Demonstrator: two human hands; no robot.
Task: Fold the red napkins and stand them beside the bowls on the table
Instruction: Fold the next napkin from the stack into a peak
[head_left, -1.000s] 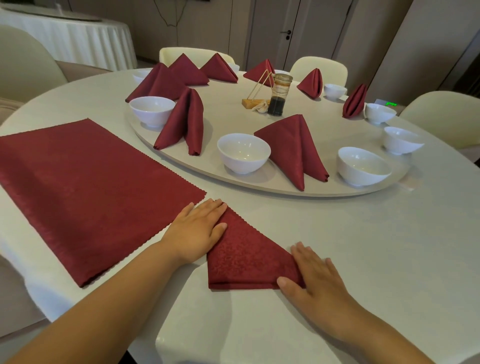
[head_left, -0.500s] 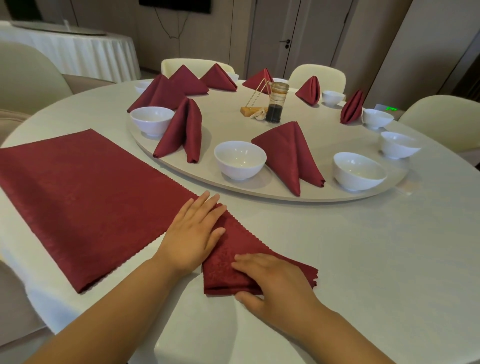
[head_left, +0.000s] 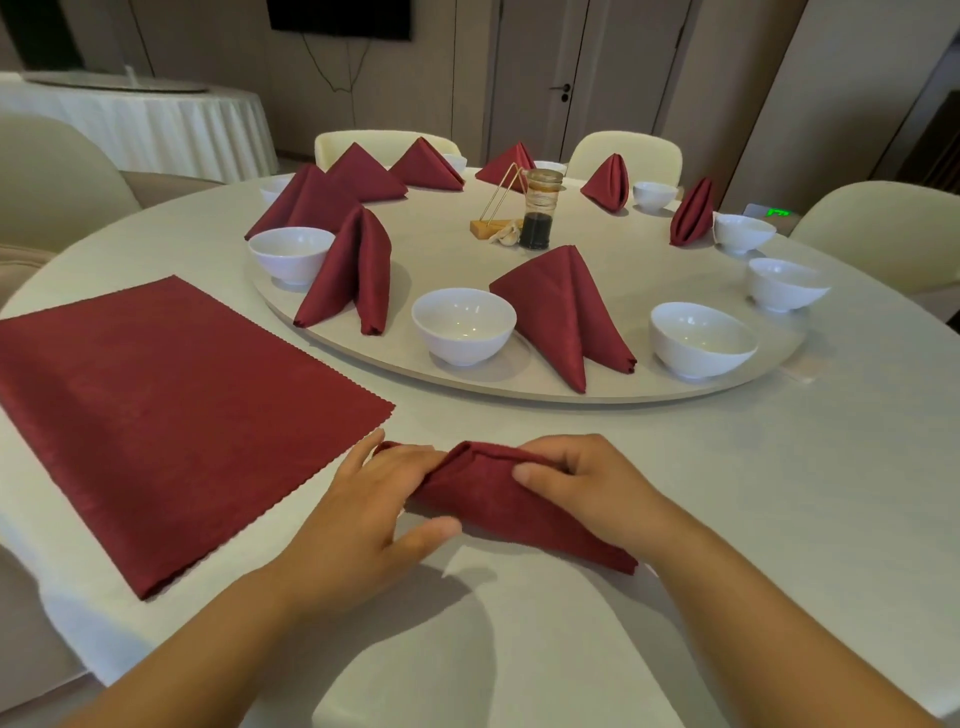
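A red napkin (head_left: 511, 506), folded into a narrow wedge, lies on the white tablecloth near the front edge. My left hand (head_left: 363, 512) grips its left end, thumb underneath. My right hand (head_left: 587, 486) pinches its upper fold from the right. To the left lies a flat stack of unfolded red napkins (head_left: 156, 415). On the round turntable (head_left: 519, 395) several folded napkins stand beside white bowls: one napkin (head_left: 566, 312) stands between a bowl (head_left: 464, 326) and another bowl (head_left: 701, 340), which has no napkin on its right.
A sauce jar (head_left: 540, 218) and a wooden stand (head_left: 496, 226) sit mid-turntable. Cream chairs ring the table; one chair (head_left: 883, 228) is at the right. Another covered table (head_left: 140, 124) stands at the back left.
The napkin was a flat triangle pressed under both palms; my right hand folded its right side over, and now both hands grip it as a narrow raised wedge.
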